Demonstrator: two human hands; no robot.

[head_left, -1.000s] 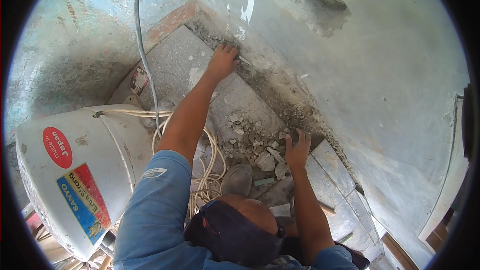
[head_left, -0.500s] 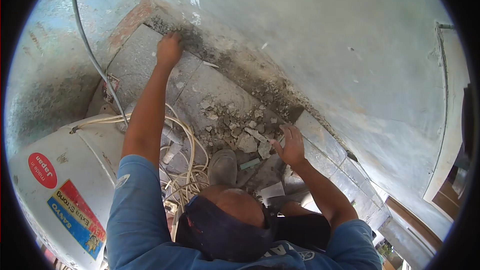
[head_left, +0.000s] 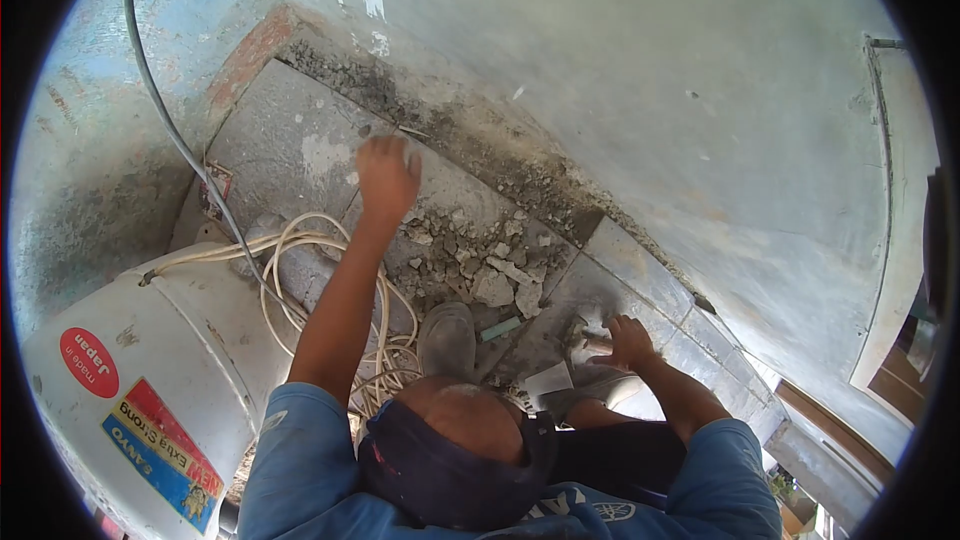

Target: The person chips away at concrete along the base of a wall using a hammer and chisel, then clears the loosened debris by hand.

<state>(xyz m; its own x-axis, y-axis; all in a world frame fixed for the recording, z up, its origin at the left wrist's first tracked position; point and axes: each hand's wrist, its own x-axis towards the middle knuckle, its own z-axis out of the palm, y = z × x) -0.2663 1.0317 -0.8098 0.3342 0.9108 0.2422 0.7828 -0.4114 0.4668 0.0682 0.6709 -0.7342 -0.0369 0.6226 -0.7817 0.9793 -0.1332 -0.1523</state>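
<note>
My left hand is over the broken grey floor slab, its fingers curled. It is slightly blurred, and I cannot tell what is in it. Just beyond the knuckles lies a small dark stone chip. To the right, my right hand is low over the floor with thumb and fingers apart. Between them shows the end of a short brown handle, belonging to a dusty tool. A heap of broken mortar lies between the hands.
A dug-out strip of dirt runs along the painted wall. Coiled cream hose and a white tank stand at the left, with a grey cable above. A shoe rests beside the rubble, near a green strip.
My left hand has come back from the corner at the wall toward the rubble. My right hand has shifted right and nearer the body, to the brown handle.
</note>
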